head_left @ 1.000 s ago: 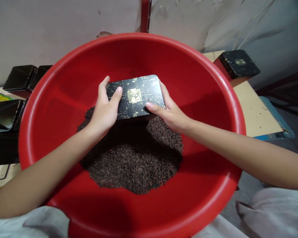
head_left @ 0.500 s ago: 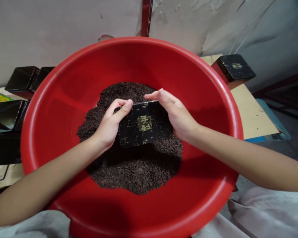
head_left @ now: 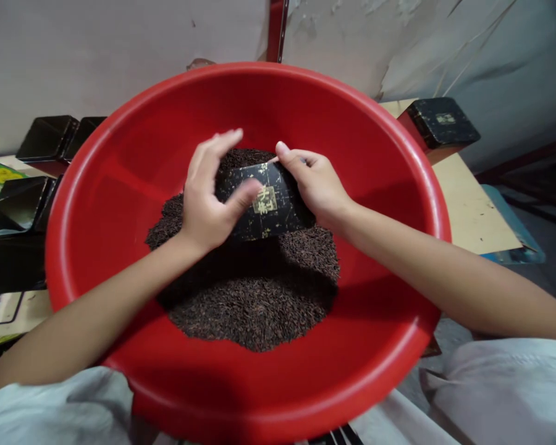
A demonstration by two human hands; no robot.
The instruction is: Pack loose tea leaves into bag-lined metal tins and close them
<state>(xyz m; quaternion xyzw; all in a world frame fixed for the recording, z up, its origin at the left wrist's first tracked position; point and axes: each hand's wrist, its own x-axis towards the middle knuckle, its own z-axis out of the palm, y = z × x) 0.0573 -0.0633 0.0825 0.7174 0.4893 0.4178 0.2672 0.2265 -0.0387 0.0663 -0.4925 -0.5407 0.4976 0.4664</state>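
A black tea tin (head_left: 285, 201) with worn gold flecks and a gold square of characters is held over a heap of dark loose tea leaves (head_left: 259, 309). My right hand (head_left: 317, 188) grips the tin at its right end, thumb along the far edge. At the tin's left end, my left hand (head_left: 210, 194) is open with fingers spread and raised; its thumb reaches over the face near the gold square. Whether that thumb touches the tin I cannot tell. The tea lies in a large red basin (head_left: 106, 216). The tin's underside is hidden.
On the right, another black tin (head_left: 445, 120) with a gold label stands on a pale board (head_left: 477, 204). Several open black tins (head_left: 16, 204) crowd the left side beside the basin. A peeling wall (head_left: 120, 37) rises close behind.
My left hand has loosened from the tin's left end and spread its fingers. My right hand has closed on the right end. The tin sits slightly higher in view.
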